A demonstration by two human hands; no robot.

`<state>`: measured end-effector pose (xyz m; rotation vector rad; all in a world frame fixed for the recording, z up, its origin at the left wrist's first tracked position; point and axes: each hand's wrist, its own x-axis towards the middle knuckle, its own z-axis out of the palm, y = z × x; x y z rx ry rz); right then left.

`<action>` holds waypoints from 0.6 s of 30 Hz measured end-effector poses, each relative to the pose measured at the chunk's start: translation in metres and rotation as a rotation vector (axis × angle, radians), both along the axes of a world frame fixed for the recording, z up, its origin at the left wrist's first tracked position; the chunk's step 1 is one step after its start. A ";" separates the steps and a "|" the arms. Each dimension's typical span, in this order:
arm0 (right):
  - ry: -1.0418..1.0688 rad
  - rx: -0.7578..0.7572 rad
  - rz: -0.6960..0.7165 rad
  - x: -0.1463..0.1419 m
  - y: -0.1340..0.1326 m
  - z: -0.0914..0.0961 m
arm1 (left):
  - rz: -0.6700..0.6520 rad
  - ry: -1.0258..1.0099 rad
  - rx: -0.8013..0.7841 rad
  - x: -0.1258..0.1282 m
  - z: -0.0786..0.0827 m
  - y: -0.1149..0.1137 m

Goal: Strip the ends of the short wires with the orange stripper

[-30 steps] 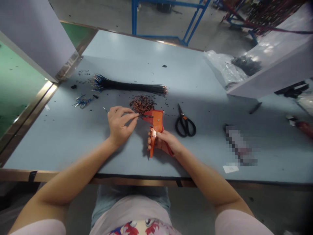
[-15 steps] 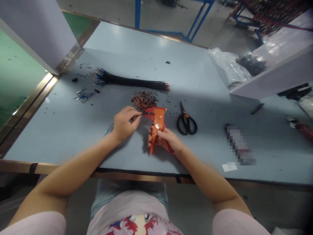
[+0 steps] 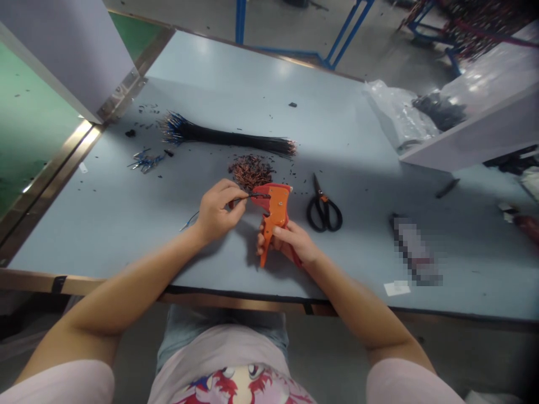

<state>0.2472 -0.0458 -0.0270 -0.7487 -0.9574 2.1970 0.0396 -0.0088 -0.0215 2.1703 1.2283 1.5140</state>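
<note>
Orange wire stripper (image 3: 275, 216), moulded plastic with a round silver rivet in its body and a darker red handle running down beside the right wrist, held just above the pale blue desk (image 3: 202, 73), toward the front edge and a little right of centre. Head of the tool angled up and to the left, toward the left hand (image 3: 217, 212). Right hand (image 3: 290, 241) with its grip closed around the handles, thumb across the orange body, fingers curled underneath. Left hand with its grip pinched together on a thin black wire (image 3: 252, 197), the wire's end lying in the stripper's jaws, too small to read as open or shut. Just beyond the stripper, a heap of copper wire clippings (image 3: 251, 171); behind that, a long bundle of black wires (image 3: 227, 140). Black-handled scissors (image 3: 323, 213) lying near, to the right. Thin blue wire (image 3: 188, 221) just beside the left hand, short blue-tipped wires (image 3: 146, 161) well off to the left, black scraps (image 3: 292, 104) dotted across the desk
</note>
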 end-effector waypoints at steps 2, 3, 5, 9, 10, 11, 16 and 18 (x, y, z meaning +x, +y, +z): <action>0.009 0.009 0.007 0.000 -0.001 0.001 | -0.019 -0.026 -0.001 0.000 0.002 0.000; 0.014 0.013 0.008 0.000 -0.001 0.002 | -0.030 -0.040 -0.002 0.000 0.003 0.000; 0.020 0.017 0.009 0.000 -0.001 0.003 | -0.049 -0.068 -0.006 0.000 0.004 0.000; 0.012 0.026 0.004 0.001 -0.001 0.005 | -0.064 -0.104 -0.010 0.001 0.005 0.000; 0.007 0.029 0.004 0.001 -0.002 0.005 | -0.066 -0.105 -0.011 0.001 0.005 0.000; 0.004 0.033 0.004 0.002 -0.002 0.005 | -0.067 -0.105 -0.014 0.001 0.005 -0.001; -0.014 0.029 0.012 0.002 -0.002 0.004 | -0.071 -0.081 -0.006 0.001 0.005 -0.002; -0.017 0.019 0.008 0.002 -0.002 0.004 | -0.072 -0.073 0.001 0.001 0.005 -0.002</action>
